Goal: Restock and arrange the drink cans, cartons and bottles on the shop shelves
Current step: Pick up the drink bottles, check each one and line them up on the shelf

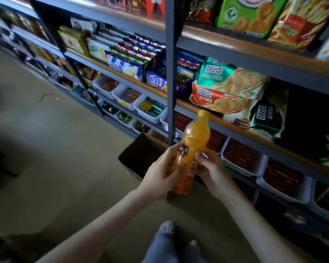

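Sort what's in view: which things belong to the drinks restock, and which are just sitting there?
Job: orange drink bottle, held by left hand and right hand; cardboard box behind it, probably its carton.
Not the job: biscuit packs, white trays of snacks, snack bags on the top shelf.

My left hand (160,173) and right hand (211,171) cover the bottle (197,135) low down; its label (184,150) is unreadable, the far-left shelves (27,35) blurred
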`<state>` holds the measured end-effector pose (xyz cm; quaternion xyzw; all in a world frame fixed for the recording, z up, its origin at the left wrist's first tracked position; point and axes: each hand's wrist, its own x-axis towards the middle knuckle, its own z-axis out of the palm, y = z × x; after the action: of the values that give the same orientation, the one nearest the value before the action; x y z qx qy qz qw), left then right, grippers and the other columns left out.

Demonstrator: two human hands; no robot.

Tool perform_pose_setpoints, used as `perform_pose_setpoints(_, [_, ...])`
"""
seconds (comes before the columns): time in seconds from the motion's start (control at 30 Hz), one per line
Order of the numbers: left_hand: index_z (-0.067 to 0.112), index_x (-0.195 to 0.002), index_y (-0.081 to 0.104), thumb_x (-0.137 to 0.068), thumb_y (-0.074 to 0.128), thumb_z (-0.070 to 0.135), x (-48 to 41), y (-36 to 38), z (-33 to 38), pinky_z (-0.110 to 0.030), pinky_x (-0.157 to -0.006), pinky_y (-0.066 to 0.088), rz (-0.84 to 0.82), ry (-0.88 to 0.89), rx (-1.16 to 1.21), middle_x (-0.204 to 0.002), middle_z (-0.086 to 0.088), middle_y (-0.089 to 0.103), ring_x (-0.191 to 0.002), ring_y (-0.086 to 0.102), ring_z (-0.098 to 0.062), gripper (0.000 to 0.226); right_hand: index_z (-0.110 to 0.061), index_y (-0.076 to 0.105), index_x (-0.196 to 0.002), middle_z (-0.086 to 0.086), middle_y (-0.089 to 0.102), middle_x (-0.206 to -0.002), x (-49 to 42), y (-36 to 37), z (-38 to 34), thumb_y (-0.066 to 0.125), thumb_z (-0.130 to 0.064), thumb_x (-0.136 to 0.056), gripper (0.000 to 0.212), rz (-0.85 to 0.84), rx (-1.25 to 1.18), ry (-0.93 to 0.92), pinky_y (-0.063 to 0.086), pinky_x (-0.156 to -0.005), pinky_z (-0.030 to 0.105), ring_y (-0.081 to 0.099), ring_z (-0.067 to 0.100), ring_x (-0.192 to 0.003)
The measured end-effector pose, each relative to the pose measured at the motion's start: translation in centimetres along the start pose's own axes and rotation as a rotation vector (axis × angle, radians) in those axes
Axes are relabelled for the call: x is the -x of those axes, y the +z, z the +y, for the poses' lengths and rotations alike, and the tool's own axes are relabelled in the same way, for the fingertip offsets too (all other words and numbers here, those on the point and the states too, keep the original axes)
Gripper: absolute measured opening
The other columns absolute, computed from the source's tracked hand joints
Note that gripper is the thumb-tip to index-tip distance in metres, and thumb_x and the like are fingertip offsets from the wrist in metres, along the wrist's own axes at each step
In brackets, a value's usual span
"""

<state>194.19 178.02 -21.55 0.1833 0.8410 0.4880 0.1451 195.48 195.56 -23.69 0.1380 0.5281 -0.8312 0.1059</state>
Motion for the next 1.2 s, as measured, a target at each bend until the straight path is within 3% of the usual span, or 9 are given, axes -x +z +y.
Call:
perform_pose_setpoints(0.13, [0.063,-0.131,0.033,-0.090,0.052,0.046,-0.3,-1.2,-4.0,-0.031,-0.088,0.056,0.006,-0.129,0.121,-0.126,0.012,0.058,-0.109,0.062,-0.005,0.048,-0.016,0.053,-0.135,0.019,0.061,-0.128,-3.9,1.2,3.1,0.066,-0.044,-0.086,0.058,-0.034,-0.011,0.227,0.048,-0.096,0.053,0.060,0.035,-0.116])
perform_pose_setpoints(0.27, [0.052,-0.132,0.035,-0.099,0.053,0.020,-1.7,-2.9,-9.6,-0.019,-0.085,0.053,-0.045,-0.299,0.197,-0.124,0.010,0.058,-0.106,0.061,-0.005,0.049,-0.019,0.063,-0.120,0.014,0.069,-0.115,-8.8,3.2,6.2,0.072,-0.032,-0.077,0.046,0.041,0.145,0.381,0.051,-0.085,0.042,0.067,0.029,-0.103])
perform_pose_setpoints(0.33, [0.041,-0.140,0.036,-0.098,0.054,0.021,-3.0,-3.7,-13.9,-0.020,-0.086,0.051,0.022,-0.435,0.115,-0.126,0.002,0.059,-0.103,0.062,-0.009,0.049,-0.019,0.064,-0.117,0.012,0.069,-0.110,-11.8,3.9,8.2,0.077,-0.028,-0.073,0.046,0.118,0.209,0.447,0.050,-0.089,0.044,0.066,0.029,-0.101])
perform_pose_setpoints(0.4, [0.032,-0.147,0.033,-0.098,0.053,0.025,-4.5,-4.6,-19.0,-0.028,-0.091,0.050,0.067,-0.573,-0.005,-0.129,-0.003,0.057,-0.106,0.060,-0.014,0.053,-0.022,0.057,-0.127,0.007,0.065,-0.116,-15.3,4.2,10.5,0.081,-0.031,-0.069,0.063,0.169,0.327,0.500,0.045,-0.100,0.050,0.061,0.028,-0.107])
perform_pose_setpoints(0.5, [0.027,-0.152,0.023,-0.099,0.049,0.028,-7.0,-5.5,-26.6,-0.026,-0.095,0.045,0.028,-0.664,-0.164,-0.136,-0.005,0.047,-0.120,0.050,-0.018,0.059,-0.026,0.042,-0.141,0.003,0.057,-0.126,-21.1,3.9,14.6,0.081,-0.033,-0.074,0.077,0.182,0.514,0.539,0.040,-0.105,0.053,0.055,0.025,-0.115])
perform_pose_setpoints(0.67, [0.020,-0.154,0.016,-0.100,0.045,0.028,-13.1,-3.7,-38.0,-0.032,-0.109,0.035,-0.032,-0.681,-0.353,-0.150,-0.007,0.034,-0.137,0.034,-0.023,0.062,-0.019,0.030,-0.144,0.007,0.047,-0.135,-31.6,1.7,22.7,0.076,-0.022,-0.082,0.077,0.165,0.800,0.559,0.036,-0.102,0.041,0.048,0.026,-0.120])
perform_pose_setpoints(0.9, [0.013,-0.154,0.008,-0.097,0.049,0.030,-23.5,5.0,-54.3,-0.043,-0.115,0.027,-0.259,-0.792,-0.587,-0.153,-0.015,0.026,-0.140,0.029,-0.032,0.072,-0.023,0.031,-0.143,0.008,0.046,-0.135,-45.0,-5.3,39.8,0.075,-0.028,-0.082,0.075,0.164,1.128,0.609,0.043,-0.093,0.037,0.049,0.027,-0.123])
perform_pose_setpoints(1.0, [0.014,-0.154,0.008,-0.096,0.049,0.030,-26.2,8.4,-61.6,-0.051,-0.118,0.018,-0.454,-0.838,-0.694,-0.154,-0.017,0.021,-0.142,0.022,-0.035,0.073,-0.018,0.035,-0.138,0.009,0.051,-0.132,-49.7,-9.0,48.2,0.074,-0.031,-0.082,0.070,0.081,1.362,0.584,0.048,-0.094,0.037,0.053,0.028,-0.120])
perform_pose_setpoints(1.2, [0.022,-0.155,0.000,-0.096,0.051,0.042,-28.1,11.4,-71.2,-0.056,-0.118,0.006,-0.727,-0.946,-0.741,-0.160,-0.015,0.005,-0.147,0.008,-0.034,0.081,-0.011,0.019,-0.150,0.013,0.039,-0.146,-54.7,-13.9,60.2,0.062,-0.033,-0.091,0.076,-0.135,1.630,0.467,0.034,-0.108,0.040,0.036,0.029,-0.135])
